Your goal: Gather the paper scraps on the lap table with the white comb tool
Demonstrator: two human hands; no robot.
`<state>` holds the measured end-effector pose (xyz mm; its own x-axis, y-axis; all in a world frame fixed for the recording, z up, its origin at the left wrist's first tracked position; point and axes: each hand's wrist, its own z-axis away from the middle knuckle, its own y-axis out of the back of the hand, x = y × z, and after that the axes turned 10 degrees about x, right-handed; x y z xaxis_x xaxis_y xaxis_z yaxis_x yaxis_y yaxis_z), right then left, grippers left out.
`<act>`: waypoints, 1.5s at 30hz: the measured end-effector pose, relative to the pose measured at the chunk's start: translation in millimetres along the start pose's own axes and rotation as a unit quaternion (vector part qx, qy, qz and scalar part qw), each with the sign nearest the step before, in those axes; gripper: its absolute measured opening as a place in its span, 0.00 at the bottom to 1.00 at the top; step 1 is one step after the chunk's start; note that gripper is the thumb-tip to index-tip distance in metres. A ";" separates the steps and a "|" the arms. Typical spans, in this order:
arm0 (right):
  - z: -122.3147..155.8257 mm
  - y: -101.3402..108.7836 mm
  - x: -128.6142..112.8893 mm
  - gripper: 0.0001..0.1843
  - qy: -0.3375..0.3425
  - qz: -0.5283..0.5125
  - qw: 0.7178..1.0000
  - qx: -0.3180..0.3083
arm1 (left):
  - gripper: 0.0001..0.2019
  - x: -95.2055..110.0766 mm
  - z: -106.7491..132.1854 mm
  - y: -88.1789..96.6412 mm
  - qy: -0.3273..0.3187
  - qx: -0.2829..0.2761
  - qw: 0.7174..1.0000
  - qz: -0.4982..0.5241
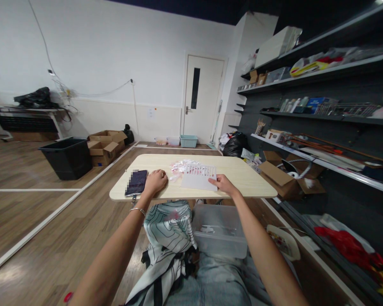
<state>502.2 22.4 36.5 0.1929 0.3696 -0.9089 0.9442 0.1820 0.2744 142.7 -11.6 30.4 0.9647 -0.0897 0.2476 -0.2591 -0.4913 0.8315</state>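
A small light wooden table [242,178] stands in front of me. My left hand [155,182] rests on it in a loose fist, just right of a dark phone [136,182]. My right hand [222,183] pinches the right edge of a white sheet [196,178] lying flat on the table, with a row of small pink pieces along its far edge. Behind the sheet lies a heap of small white and pink pieces [185,165].
A clear plastic bin [220,231] sits under the table by my knees, next to a patterned cloth [167,238]. Dark shelves [322,114] line the right wall, with open cardboard boxes [284,176] below. A black crate [67,157] and boxes [107,146] stand at left. A white door [202,100] is ahead.
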 end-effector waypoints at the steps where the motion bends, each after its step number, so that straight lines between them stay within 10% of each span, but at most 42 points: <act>1: 0.5 0.1 -1.3 0.32 0.000 0.004 1.000 -0.003 | 0.17 0.1 0.1 0.1 0.001 0.000 1.000 0.002; 45: 5.0 0.2 -12.0 0.21 -0.065 -0.085 0.993 0.045 | 0.17 -3.7 -1.0 -2.8 -0.006 0.005 1.000 0.009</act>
<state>501.4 13.5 45.9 0.0568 0.2187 -0.9741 0.9850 0.1473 0.0905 139.8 -9.0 27.6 0.9603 -0.1088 0.2567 -0.2762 -0.4984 0.8218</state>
